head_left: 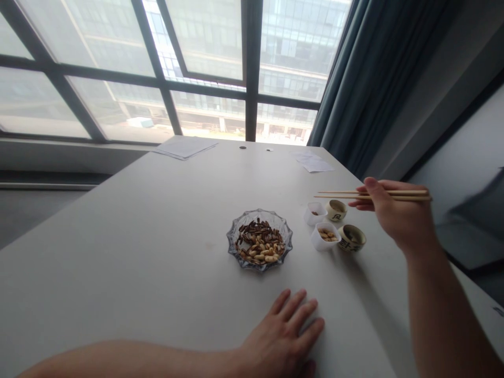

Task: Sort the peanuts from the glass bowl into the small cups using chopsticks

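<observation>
Rightward, right grip (397, 215) closed around wooden chopsticks (338, 194), long axis nearly level, tips pointing left just above a small ceramic cup (336, 210) and a white cup (315, 213). Left grip (281, 336) open, splayed flat and empty on the pale matte tabletop (118, 252), nearer a scalloped glass dish (259, 265) of peanuts (268, 252) and striped seeds (255, 228), well left of the white cup.

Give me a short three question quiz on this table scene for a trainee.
1. What does the right hand hold?
2. True or false: the left hand touches the glass dish.
3. How many small cups stand beside that dish: A two, B three, or C four?

Key: 1. Chopsticks. 2. False, it rests on the table, apart from the dish. 3. C.
</observation>
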The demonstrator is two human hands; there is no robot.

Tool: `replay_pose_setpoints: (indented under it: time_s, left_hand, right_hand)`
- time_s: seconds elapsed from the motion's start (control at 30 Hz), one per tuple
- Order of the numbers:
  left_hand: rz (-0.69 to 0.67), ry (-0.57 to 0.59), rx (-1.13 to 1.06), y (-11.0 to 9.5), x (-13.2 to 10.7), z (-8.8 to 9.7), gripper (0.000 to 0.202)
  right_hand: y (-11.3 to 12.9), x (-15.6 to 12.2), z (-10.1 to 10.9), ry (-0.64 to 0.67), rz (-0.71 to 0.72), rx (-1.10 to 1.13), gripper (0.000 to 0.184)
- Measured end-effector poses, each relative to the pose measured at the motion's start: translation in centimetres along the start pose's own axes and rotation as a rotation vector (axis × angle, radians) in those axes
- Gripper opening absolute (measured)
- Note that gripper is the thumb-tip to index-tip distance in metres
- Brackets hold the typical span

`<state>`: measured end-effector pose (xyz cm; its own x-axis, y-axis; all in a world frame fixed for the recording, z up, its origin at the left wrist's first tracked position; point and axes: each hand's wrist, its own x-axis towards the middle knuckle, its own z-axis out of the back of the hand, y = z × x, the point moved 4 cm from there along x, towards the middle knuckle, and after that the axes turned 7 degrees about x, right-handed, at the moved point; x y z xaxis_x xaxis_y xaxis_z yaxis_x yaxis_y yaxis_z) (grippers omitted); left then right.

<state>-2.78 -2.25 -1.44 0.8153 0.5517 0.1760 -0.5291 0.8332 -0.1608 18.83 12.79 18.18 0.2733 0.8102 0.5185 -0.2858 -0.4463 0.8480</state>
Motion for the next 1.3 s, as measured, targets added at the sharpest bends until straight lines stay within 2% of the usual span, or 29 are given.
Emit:
replay_pose_setpoints:
  time_s: [0.1,0.23,0.37,0.47,0.63,0.83,1.0,1.13,1.3]
  left_hand:
    - [0.008,-0.004,0.014,0.0,0.0,-0.2,0.055]
    - [0.007,-0.011,0.029,0.1,0.1,-0.4,0.057]
    - [-0.014,-0.016,0.027,0.1,0.1,-0.3,0.059]
    - [-0.026,-0.016,0.020,0.0,0.1,-0.2,0.059]
    - [0.001,-0.016,0.032,0.0,0.1,-0.3,0.058]
    - [-0.026,-0.009,0.018,0.1,0.0,-0.2,0.059]
    - [-0.006,-0.014,0.024,0.0,0.1,-0.3,0.058]
    - [0.004,-0.020,0.013,0.0,0.1,-0.2,0.055]
    - [0.024,-0.011,0.016,0.0,0.1,-0.3,0.056]
  right_hand:
    - [0.9,-2.1,-3.0,0.240,-0.104,0.078,0.043]
    - [0.8,-5.6,-7.2,0.551,-0.196,0.149,0.042]
    - [0.5,-8.1,-10.2,0.695,-0.213,0.204,0.042]
    - [0.7,-8.9,-10.9,0.744,-0.192,0.159,0.041]
    - [1.1,-8.6,-10.2,0.694,-0.243,0.117,0.039]
    - [0.4,-9.2,-10.9,0.727,-0.197,0.096,0.042]
    - [0.6,-9.0,-10.7,0.676,-0.211,0.121,0.046]
    - [2.6,-7.2,-7.7,0.483,-0.213,0.143,0.042]
    - [4.5,-4.1,-0.9,0.143,-0.133,-0.049,0.040]
